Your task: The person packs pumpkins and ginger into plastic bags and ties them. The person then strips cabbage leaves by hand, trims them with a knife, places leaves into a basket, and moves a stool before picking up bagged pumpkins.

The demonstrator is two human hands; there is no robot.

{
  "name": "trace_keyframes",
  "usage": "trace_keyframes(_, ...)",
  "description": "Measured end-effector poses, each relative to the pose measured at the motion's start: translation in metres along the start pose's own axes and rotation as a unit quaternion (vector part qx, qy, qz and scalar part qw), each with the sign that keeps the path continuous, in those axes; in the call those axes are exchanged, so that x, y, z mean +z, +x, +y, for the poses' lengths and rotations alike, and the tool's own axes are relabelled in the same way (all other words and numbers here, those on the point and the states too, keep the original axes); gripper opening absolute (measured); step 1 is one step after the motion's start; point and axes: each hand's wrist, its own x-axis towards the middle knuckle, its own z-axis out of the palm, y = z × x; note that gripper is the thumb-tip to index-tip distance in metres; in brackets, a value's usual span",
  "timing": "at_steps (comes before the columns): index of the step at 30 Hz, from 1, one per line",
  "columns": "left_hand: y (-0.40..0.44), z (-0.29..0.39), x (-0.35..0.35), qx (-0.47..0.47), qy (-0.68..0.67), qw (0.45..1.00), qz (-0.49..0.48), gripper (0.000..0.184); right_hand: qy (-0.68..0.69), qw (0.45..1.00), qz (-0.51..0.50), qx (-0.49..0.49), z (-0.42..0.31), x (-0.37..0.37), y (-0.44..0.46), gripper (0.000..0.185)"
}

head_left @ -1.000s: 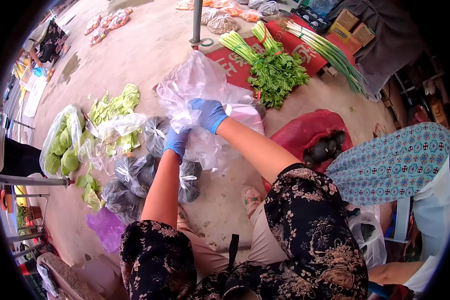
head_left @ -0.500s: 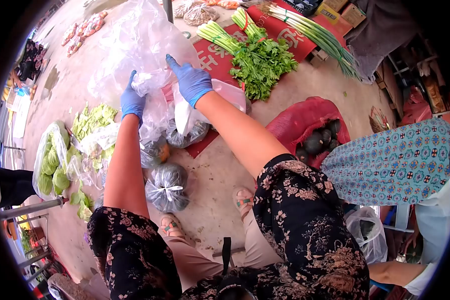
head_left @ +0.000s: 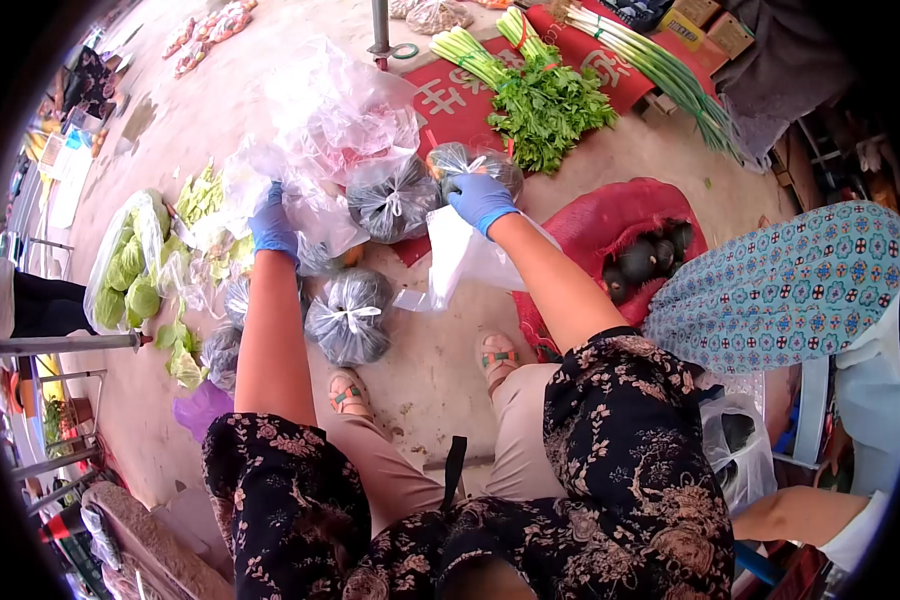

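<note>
Both of my hands wear blue gloves. My left hand (head_left: 273, 222) is closed on a crumpled clear plastic bag (head_left: 320, 205) at the left of a larger heap of clear plastic (head_left: 340, 95). From my right hand (head_left: 480, 202) a white plastic bag (head_left: 475, 262) hangs down, pinched in closed fingers. Between my hands sits a knotted clear bag of dark round produce (head_left: 392, 198). Another knotted bag (head_left: 351, 316) lies nearer my feet, and a third knotted bag (head_left: 490, 168) is just behind my right hand.
Celery (head_left: 550, 110) and green onions (head_left: 660, 80) lie on a red banner (head_left: 450, 90). A red mesh sack (head_left: 560, 225) holds dark squash (head_left: 638, 262). Bagged green cabbages (head_left: 130, 270) are at left. A metal pole (head_left: 380, 30) stands ahead; a person's arm (head_left: 805, 515) shows at lower right.
My hands have come lower and moved apart. The clear plastic has sunk onto the knotted bags. The white bag now hangs from my right hand, away from the clear plastic.
</note>
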Motion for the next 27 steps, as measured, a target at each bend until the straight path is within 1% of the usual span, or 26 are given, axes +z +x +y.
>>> trace_keyframes(2, -0.050, 0.026, 0.001, -0.052, -0.102, 0.993, 0.011, 0.024, 0.002, 0.999, 0.048, 0.020, 0.011, -0.012, -0.021, 0.024)
trace_keyframes(4, -0.078, 0.036, -0.019, -0.080, -0.157, 0.984, -0.006, 0.023, 0.059, 0.994, 0.090, 0.035, 0.021, -0.035, -0.046, 0.023)
trace_keyframes(5, -0.100, 0.045, -0.029, -0.097, -0.175, 0.980, -0.020, 0.024, 0.114, 0.984, 0.125, 0.056, 0.026, -0.043, -0.059, 0.023)
trace_keyframes(6, -0.119, 0.054, -0.037, -0.115, -0.194, 0.974, -0.036, 0.024, 0.169, 0.969, 0.160, 0.077, 0.030, -0.050, -0.072, 0.023)
trace_keyframes(7, -0.127, 0.048, -0.053, -0.094, -0.190, 0.973, -0.096, 0.026, 0.224, 0.953, 0.184, 0.090, 0.034, -0.058, -0.084, 0.022)
trace_keyframes(8, -0.135, 0.041, -0.066, -0.097, -0.208, 0.967, -0.109, 0.026, 0.279, 0.932, 0.206, 0.103, 0.036, -0.064, -0.097, 0.022)
trace_keyframes(9, -0.155, 0.044, -0.072, -0.104, -0.226, 0.961, -0.122, 0.027, 0.324, 0.910, 0.243, 0.087, 0.035, -0.066, -0.110, 0.020)
trace_keyframes(10, -0.176, 0.047, -0.077, -0.113, -0.243, 0.954, -0.134, 0.027, 0.329, 0.901, 0.259, 0.115, 0.035, -0.070, -0.122, 0.019)
trace_keyframes(11, -0.193, 0.051, -0.079, -0.172, -0.309, 0.930, -0.103, 0.027, 0.372, 0.879, 0.279, 0.103, 0.032, -0.067, -0.134, 0.019)
trace_keyframes(12, -0.216, 0.061, -0.076, -0.192, -0.322, 0.919, -0.124, 0.029, 0.414, 0.856, 0.298, 0.088, 0.029, -0.065, -0.142, 0.020)
trace_keyframes(14, -0.263, 0.076, -0.075, -0.231, -0.345, 0.896, -0.160, 0.033, 0.451, 0.836, 0.303, 0.072, 0.008, -0.065, -0.162, 0.021)
trace_keyframes(15, -0.275, 0.073, -0.079, -0.231, -0.343, 0.868, -0.273, 0.035, 0.471, 0.826, 0.303, 0.065, -0.005, -0.060, -0.172, 0.021)
trace_keyframes(16, -0.290, 0.078, -0.078, -0.228, -0.337, 0.830, -0.381, 0.038, 0.464, 0.836, 0.284, 0.064, -0.020, -0.054, -0.181, 0.021)
trace_keyframes(17, -0.305, 0.083, -0.077, -0.209, -0.248, 0.864, -0.386, 0.042, 0.458, 0.846, 0.265, 0.063, -0.035, -0.045, -0.187, 0.020)
trace_keyframes(18, -0.334, 0.101, -0.073, -0.186, -0.123, 0.907, -0.358, 0.042, 0.451, 0.856, 0.246, 0.063, -0.052, -0.036, -0.194, 0.020)
trace_keyframes(20, -0.334, 0.081, -0.078, -0.141, -0.020, 0.891, -0.431, 0.040, 0.502, 0.847, 0.171, -0.011, -0.084, -0.016, -0.204, 0.018)
trace_keyframes(21, -0.330, 0.061, -0.074, -0.015, 0.122, 0.892, -0.435, 0.035, 0.536, 0.833, 0.131, -0.046, -0.106, -0.015, -0.214, 0.017)
trace_keyframes(22, -0.331, 0.053, -0.068, 0.150, 0.218, 0.857, -0.441, 0.031, 0.558, 0.823, 0.094, -0.058, -0.116, -0.014, -0.220, 0.017)
trace_keyframes(23, -0.331, 0.044, -0.062, 0.314, 0.307, 0.805, -0.399, 0.027, 0.579, 0.811, 0.053, -0.071, -0.127, -0.011, -0.223, 0.017)
trace_keyframes(24, -0.334, 0.040, -0.054, 0.408, 0.365, 0.745, -0.381, 0.024, 0.600, 0.795, 0.008, -0.083, -0.136, -0.004, -0.224, 0.017)
trace_keyframes(25, -0.336, 0.036, -0.047, 0.500, 0.413, 0.679, -0.345, 0.021, 0.636, 0.767, -0.035, -0.073, -0.138, 0.002, -0.223, 0.018)
trace_keyframes(26, -0.334, 0.027, -0.039, 0.496, 0.478, 0.646, -0.329, 0.019, 0.617, 0.781, -0.047, -0.086, -0.140, 0.003, -0.222, 0.017)
trace_keyframes(27, -0.326, 0.010, -0.033, 0.441, 0.510, 0.662, -0.327, 0.021, 0.602, 0.793, -0.034, -0.090, -0.141, 0.006, -0.217, 0.017)
